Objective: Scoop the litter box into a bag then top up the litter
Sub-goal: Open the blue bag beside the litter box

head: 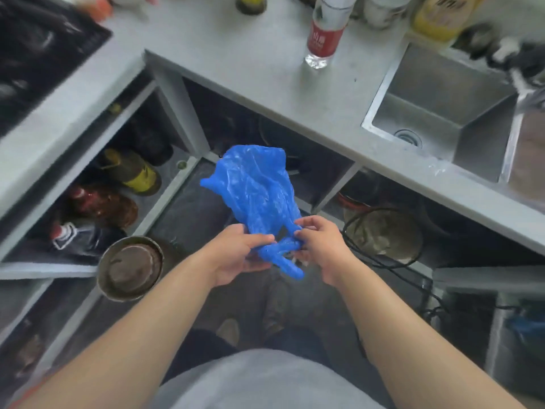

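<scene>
Left hand (pixel 236 252) grip: thumb and fingers pinch near end of blue bag (pixel 259 196). Right hand (pixel 320 246) grip: fingers curled on bag's bunched handles. Bag held in air above floor, crumpled body pointing far. Beyond: grey tabletop (pixel 265 72), water bottle (pixel 324 33), steel sink (pixel 442 113) far right.

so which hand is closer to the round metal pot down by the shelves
Left. The left hand is just right of the pot; the right hand is farther right, beyond the blue bag.
</scene>
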A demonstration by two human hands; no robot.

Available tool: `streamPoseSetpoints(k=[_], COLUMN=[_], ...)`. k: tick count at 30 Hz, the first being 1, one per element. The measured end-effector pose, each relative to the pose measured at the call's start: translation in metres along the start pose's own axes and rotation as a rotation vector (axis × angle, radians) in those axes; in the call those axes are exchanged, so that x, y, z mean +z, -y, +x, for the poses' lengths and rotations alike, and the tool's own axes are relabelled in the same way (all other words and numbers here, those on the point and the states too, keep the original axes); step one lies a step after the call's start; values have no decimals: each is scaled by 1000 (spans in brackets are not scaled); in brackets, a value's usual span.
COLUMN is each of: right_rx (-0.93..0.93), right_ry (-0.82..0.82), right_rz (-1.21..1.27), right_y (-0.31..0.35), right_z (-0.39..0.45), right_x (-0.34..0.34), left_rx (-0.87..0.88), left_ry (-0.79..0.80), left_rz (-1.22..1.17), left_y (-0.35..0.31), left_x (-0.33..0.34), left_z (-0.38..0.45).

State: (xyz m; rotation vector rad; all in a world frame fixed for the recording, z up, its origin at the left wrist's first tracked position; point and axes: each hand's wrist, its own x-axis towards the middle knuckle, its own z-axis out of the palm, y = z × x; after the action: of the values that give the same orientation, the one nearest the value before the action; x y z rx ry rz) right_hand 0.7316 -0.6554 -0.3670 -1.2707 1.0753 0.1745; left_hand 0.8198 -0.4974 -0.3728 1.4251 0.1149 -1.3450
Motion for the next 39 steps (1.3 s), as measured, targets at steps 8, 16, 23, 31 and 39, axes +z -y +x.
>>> streamPoseSetpoints(k=[8, 16, 23, 31, 39], right_rx=[-158, -334, -338, -277, -312], right_ry=[-91, -265, -378, -223, -124], right_rz=[-29, -203, -27, -91, -176], right_y=[-15, -39, -42, -53, -69], right_z=[-98, -176, -207, -235, -258], right_x=[46, 67, 30, -29, -79], left_rx=[133, 130, 91, 348, 550], left_ry=[-210, -231, -46, -260, -191], left_rz=[-49, -112, 85, 684, 1139], left_y=[15, 43, 38, 43, 61], left_x=[-42, -55, -53, -16, 63], left_z=[-85, -140, -178, -178, -184])
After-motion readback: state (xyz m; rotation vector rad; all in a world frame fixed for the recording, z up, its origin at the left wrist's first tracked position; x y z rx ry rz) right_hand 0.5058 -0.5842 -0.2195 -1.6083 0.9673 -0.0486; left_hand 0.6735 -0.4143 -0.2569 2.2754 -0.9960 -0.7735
